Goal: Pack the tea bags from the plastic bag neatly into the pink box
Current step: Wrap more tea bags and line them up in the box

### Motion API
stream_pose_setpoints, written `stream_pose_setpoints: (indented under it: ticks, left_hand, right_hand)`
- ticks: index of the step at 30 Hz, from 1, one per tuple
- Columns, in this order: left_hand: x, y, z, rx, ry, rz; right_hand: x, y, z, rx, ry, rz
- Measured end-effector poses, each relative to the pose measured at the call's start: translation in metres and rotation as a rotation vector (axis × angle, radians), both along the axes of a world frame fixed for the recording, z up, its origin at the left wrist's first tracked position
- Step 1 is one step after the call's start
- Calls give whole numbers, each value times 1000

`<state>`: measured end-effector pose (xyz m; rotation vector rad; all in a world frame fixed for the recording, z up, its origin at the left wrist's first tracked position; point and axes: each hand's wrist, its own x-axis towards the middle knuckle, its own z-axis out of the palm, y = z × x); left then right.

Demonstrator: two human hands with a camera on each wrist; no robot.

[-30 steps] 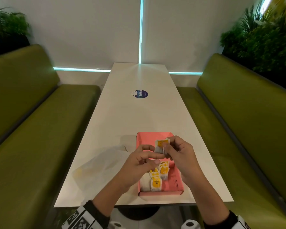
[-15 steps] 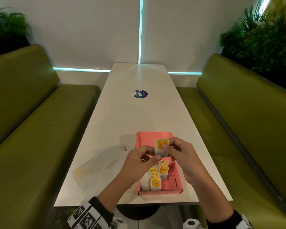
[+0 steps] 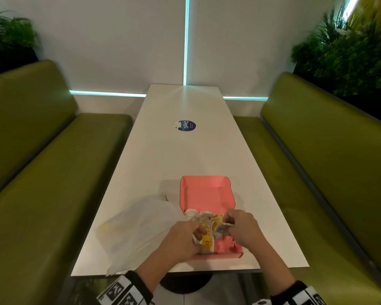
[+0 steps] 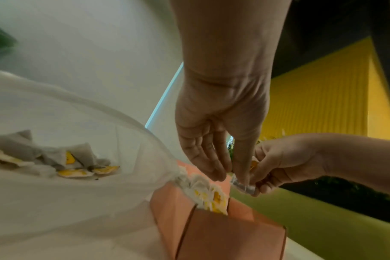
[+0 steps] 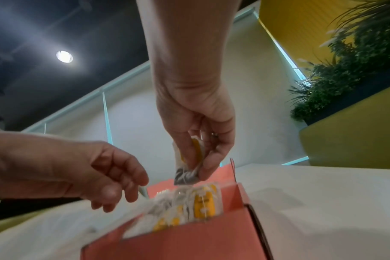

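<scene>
Open pink cardboard box (image 3: 207, 194) at the white bench's (image 3: 185, 155) 6 o'clock edge — far half bare. Right hand (image 5: 196, 130) pinches a yellow-tagged paper tea bag (image 5: 189, 163) above the packed row; left hand (image 5: 82, 168) loosely curled, holding nothing. Left-wrist view alone shows tea bags inside the translucent plastic bag (image 4: 78, 140) at the box's 9 o'clock.

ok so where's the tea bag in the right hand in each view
Head: tea bag low, right of centre, under the right hand, over the pink box.
Left wrist: tea bag right of centre, pinched by the right hand, the left hand's fingertips on it.
Right wrist: tea bag in the centre, hanging from the right hand.
Shared landmark: the pink box below it, with a row of packed tea bags.
</scene>
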<state>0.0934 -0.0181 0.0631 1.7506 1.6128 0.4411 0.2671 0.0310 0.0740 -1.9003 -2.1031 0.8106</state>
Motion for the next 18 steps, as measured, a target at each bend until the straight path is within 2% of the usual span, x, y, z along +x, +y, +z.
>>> stream_pose_setpoints:
  ticks: [4, 8, 12, 18]
  left_hand:
    - [6, -4, -18, 3, 235, -108]
    - [6, -6, -25, -16, 352, -145]
    - [5, -7, -26, 33, 354, -145]
    - [3, -7, -29, 39, 327, -148]
  right_hand:
    - [-9, -2, -23, -57, -236, 85]
    - [-17, -4, -33, -117, -330, 150]
    - [-22, 0, -40, -128, -308, 132]
    - [-25, -4, -42, -27, -205, 52]
